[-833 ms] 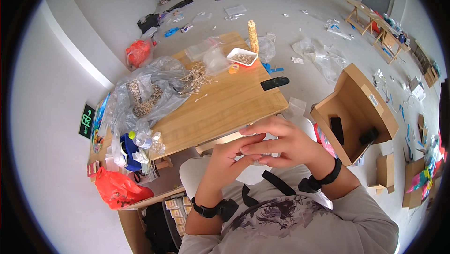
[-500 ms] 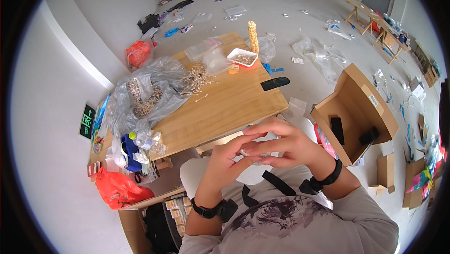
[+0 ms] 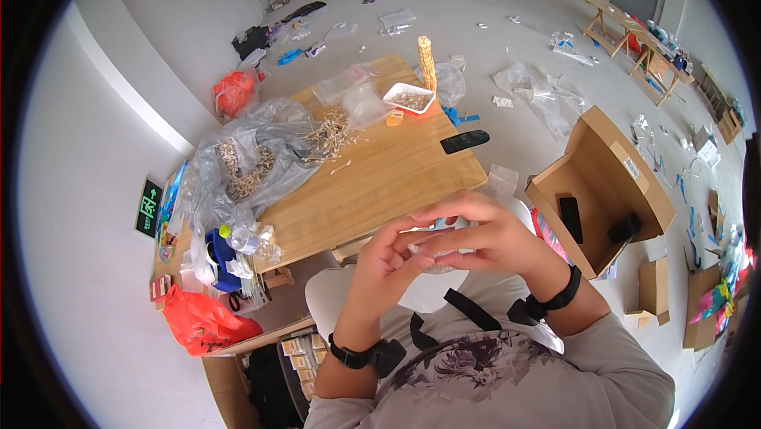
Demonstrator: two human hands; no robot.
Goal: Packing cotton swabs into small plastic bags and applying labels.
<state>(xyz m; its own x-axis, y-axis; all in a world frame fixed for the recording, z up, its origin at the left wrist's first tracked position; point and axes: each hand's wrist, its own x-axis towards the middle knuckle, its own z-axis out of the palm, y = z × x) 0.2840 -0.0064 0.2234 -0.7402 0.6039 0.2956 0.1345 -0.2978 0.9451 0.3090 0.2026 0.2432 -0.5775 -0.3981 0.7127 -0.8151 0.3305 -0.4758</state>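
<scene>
Grey concrete floor strewn with plastic scraps fills the upper frame, and a wooden surface (image 3: 380, 179) sits at centre. Below it, in the lower middle, the left hand (image 3: 386, 263) and right hand (image 3: 483, 235) are brought together, fingertips pinching a small pale piece (image 3: 432, 248) too small to identify. On the surface lie clear plastic bags (image 3: 254, 160) at left, a white tray (image 3: 409, 98) and a black remote-like bar (image 3: 464, 141). An open cardboard box (image 3: 602, 183) stands at right.
</scene>
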